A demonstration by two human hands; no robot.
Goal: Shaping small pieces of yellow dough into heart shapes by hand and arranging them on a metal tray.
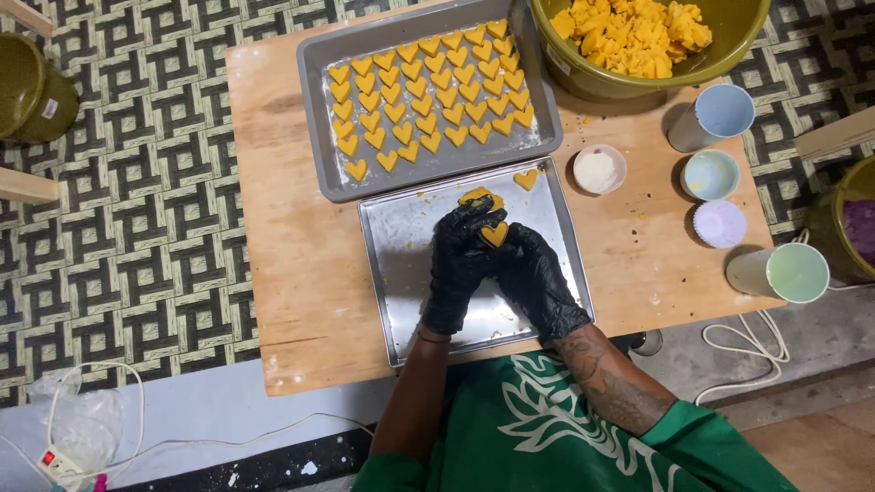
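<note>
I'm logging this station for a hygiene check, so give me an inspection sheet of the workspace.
Surface: low wooden board, with crumbs and stains at its right side.
Job's things: heart-shaped dough piece held between both hands; steel tray with one heart and a dough lump; grey tray of many hearts; green bowl of yellow dough.
Clutter: small white dish, four cups.
Grips: left hand and right hand, black-gloved, closed on the piece.
Cables: white cord lower right; power strip with lead lower left.
Surroundings: patterned woven mat, dark pots at both edges.
</note>
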